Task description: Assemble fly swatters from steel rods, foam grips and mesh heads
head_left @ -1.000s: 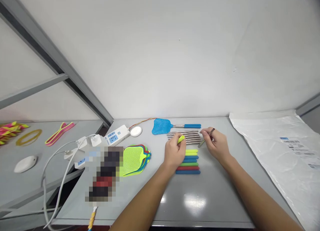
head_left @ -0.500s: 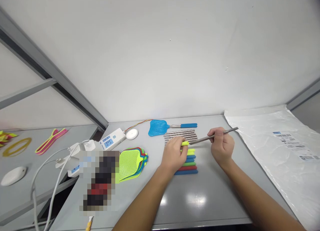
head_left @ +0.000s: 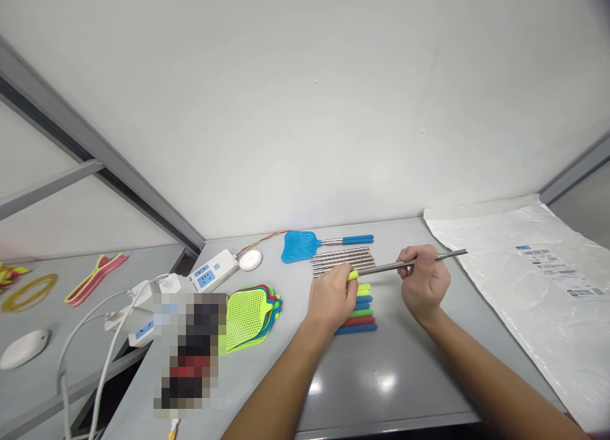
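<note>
My left hand (head_left: pixel 332 298) is closed around a yellow-green handle (head_left: pixel 352 275), whose end pokes out past my fingers. In my right hand (head_left: pixel 426 282) is a telescopic metal rod (head_left: pixel 381 268), gripped partway along. The rod's left end meets the handle's tip; whether it sits inside cannot be made out. Below my left hand lies a row of coloured handles (head_left: pixel 365 313) in yellow, blue, green and red, partly covered by the hand. Behind it are several metal rods (head_left: pixel 343 259) side by side. Farther back rests a blue fly swatter (head_left: pixel 301 246) with a blue handle.
Left of my hand is a stack of fly swatter heads (head_left: pixel 248 316). A pixelated object (head_left: pixel 190 354), a power strip (head_left: pixel 214 269) with cables and a round white device (head_left: pixel 250 260) stand farther left. A white plastic mailer (head_left: pixel 495 287) covers the table's right side.
The rod has levelled out and its left end has come up against the handle's tip. My right hand has turned slightly. The camera view has shifted a little.
</note>
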